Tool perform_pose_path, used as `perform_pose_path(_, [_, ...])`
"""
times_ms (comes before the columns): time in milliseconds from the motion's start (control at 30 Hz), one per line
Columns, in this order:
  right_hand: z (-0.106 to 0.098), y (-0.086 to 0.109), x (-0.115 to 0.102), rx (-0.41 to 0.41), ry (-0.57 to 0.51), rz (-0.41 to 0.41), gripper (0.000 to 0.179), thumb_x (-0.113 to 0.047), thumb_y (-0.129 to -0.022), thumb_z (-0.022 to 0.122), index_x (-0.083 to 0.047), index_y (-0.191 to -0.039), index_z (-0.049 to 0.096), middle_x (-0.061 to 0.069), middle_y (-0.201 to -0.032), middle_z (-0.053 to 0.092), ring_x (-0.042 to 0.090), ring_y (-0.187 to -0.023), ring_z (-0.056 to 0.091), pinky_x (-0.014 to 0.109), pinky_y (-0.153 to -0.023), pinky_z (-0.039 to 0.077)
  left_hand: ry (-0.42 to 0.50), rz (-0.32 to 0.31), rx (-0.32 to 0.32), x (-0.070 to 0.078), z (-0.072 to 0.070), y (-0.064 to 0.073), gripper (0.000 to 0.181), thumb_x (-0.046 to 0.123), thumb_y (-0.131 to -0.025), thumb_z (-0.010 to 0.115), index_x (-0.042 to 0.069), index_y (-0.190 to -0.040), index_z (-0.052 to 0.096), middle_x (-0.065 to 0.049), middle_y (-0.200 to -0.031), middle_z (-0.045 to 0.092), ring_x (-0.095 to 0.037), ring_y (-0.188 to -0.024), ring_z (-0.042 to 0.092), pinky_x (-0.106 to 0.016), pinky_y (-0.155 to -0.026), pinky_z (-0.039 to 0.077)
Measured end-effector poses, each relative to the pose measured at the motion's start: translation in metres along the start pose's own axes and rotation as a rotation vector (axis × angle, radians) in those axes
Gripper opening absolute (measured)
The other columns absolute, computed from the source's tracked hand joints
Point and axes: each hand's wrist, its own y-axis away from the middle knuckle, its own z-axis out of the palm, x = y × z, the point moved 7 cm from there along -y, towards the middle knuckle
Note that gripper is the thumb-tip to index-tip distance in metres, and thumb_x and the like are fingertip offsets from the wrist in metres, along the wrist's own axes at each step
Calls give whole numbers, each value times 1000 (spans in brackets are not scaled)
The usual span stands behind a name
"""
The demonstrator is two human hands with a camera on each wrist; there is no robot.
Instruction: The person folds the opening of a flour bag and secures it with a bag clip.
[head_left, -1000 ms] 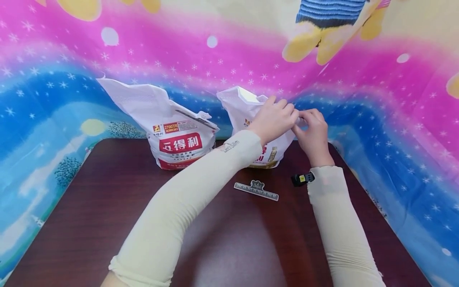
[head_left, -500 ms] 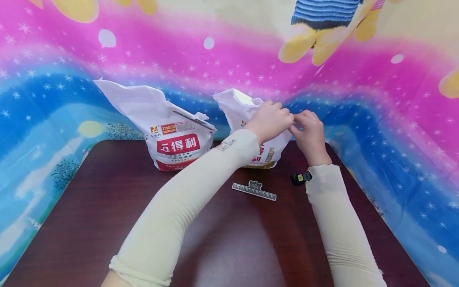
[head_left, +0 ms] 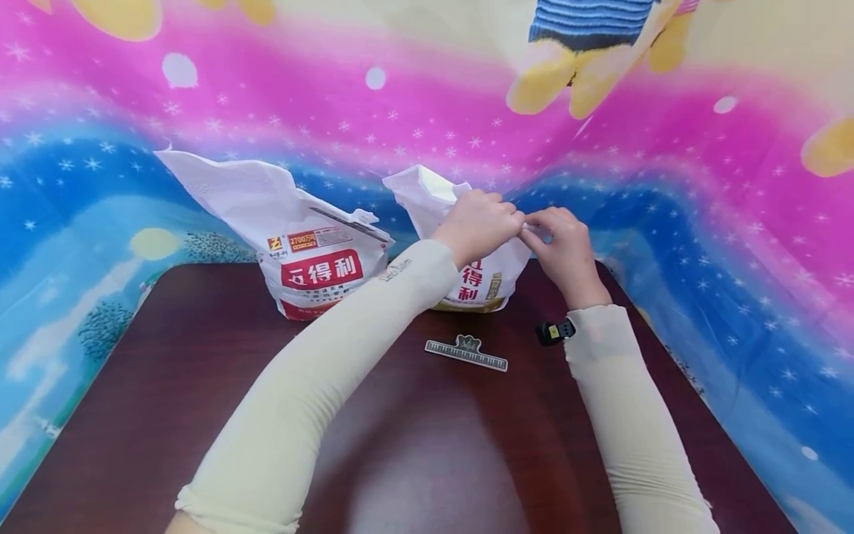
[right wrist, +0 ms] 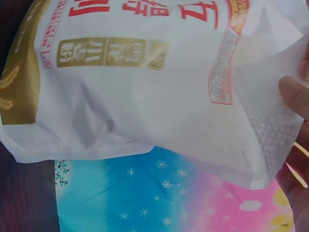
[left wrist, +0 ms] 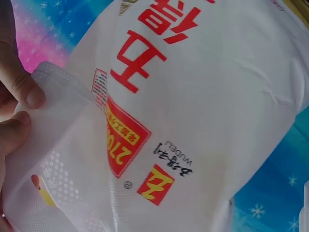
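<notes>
A white flour bag (head_left: 510, 274) with red lettering stands upright at the back of the table, its top corner raised and loosely folded. My left hand (head_left: 479, 226) grips the top edge of this bag, hiding part of its front. Close beside it, my right hand (head_left: 563, 248) pinches the bag's right top corner. In the right wrist view the thumb (right wrist: 293, 96) lies on the white bag top with fingers behind it. Fingertips (left wrist: 29, 92) hold a folded-over flap in the left wrist view. A black-and-white piano-key clip (head_left: 467, 354) lies on the table in front of the bag.
A second white flour bag (head_left: 320, 271) with a red label stands to the left, a dark strip clip (head_left: 350, 225) across its slanted top. The dark brown table (head_left: 173, 415) meets a colourful patterned cloth (head_left: 280, 126) at the back and sides.
The head view has shifted slightly, so everything sits further left. Both hands stay at the bag's top edge and have come slightly lower, with more of the red lettering showing.
</notes>
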Motion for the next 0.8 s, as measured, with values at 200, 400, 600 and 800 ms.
perform_pose_path(200, [3, 2, 2, 10, 11, -26, 19, -13, -91, 77, 1, -103, 75, 16, -93, 70, 30, -90, 57, 46, -80, 50, -33, 7, 56, -4, -2, 7, 25, 29, -104, 60, 16, -121, 72, 2, -113, 74, -17, -100, 69, -30, -81, 57])
perform_pose_path(400, [-1, 5, 15, 37, 43, 1, 19, -10, -91, 75, 2, -106, 75, 17, -97, 69, 31, -94, 59, 49, -85, 53, -54, 21, 54, -7, -5, 10, 27, 29, -103, 62, 15, -123, 71, 0, -114, 74, -17, -99, 70, -32, -82, 59])
perform_pose_path(600, [-1, 7, 20, 59, 20, 14, 17, -9, -92, 74, 2, -105, 76, 17, -95, 70, 32, -92, 61, 51, -84, 53, -50, 32, 86, -10, -9, 16, 22, 23, -103, 62, 14, -120, 73, -1, -111, 75, -18, -97, 71, -33, -81, 59])
perform_pose_path(800, [-3, 8, 24, 82, 5, 37, 15, -10, -93, 74, 0, -103, 77, 16, -92, 69, 29, -89, 60, 49, -82, 53, -31, 36, 75, -12, -15, 20, 23, 16, -103, 60, 14, -124, 72, -2, -115, 74, -19, -99, 71, -35, -82, 60])
